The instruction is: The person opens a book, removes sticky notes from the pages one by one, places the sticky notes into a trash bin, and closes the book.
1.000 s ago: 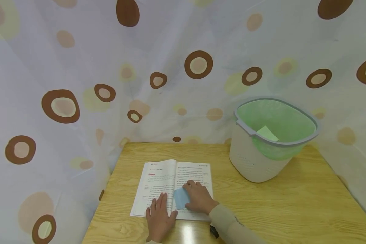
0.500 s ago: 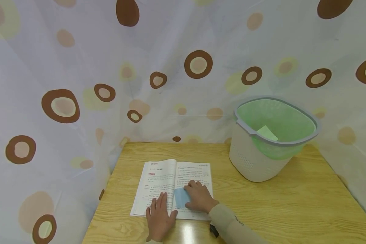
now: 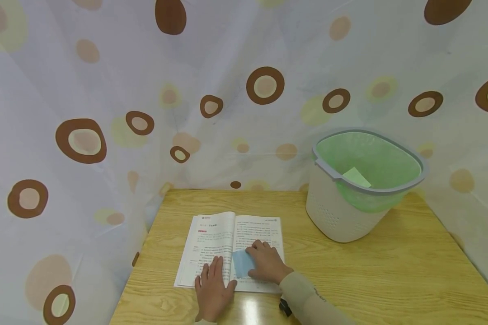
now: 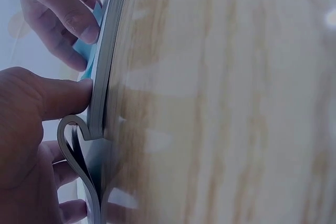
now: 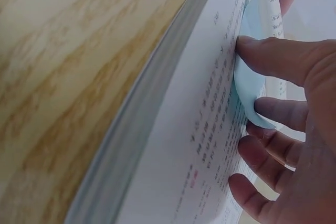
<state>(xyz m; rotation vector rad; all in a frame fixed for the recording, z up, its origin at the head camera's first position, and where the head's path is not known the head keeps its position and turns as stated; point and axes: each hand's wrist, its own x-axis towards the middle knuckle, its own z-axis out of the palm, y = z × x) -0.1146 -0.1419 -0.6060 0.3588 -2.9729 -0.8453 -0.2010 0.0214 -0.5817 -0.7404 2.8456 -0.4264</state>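
An open book (image 3: 212, 234) with printed pages lies on the wooden table (image 3: 341, 280). My left hand (image 3: 213, 293) rests on the lower left page, its fingers extended and the thumb beside the spine. On the right page lies a small blue sticky note (image 3: 242, 264), close to the gutter. My right hand (image 3: 267, 263) holds the note by its right side. In the right wrist view the note (image 5: 248, 74) bows up between thumb and index finger, while the other fingers (image 5: 247, 195) are bent over the page. The left wrist view shows the left thumb (image 4: 68, 98) at the book's lower edge.
A cream basket (image 3: 329, 216) with a grey rim and green liner stands at the back right. A pale slip of paper (image 3: 355, 177) is inside it. Behind the table hangs a spotted curtain (image 3: 227, 90). A small black object (image 3: 284, 308) is under the right forearm.
Both hands have stayed nearly still. The right hand has shifted very slightly to the right along with the sticky note's edge; the book has not moved.
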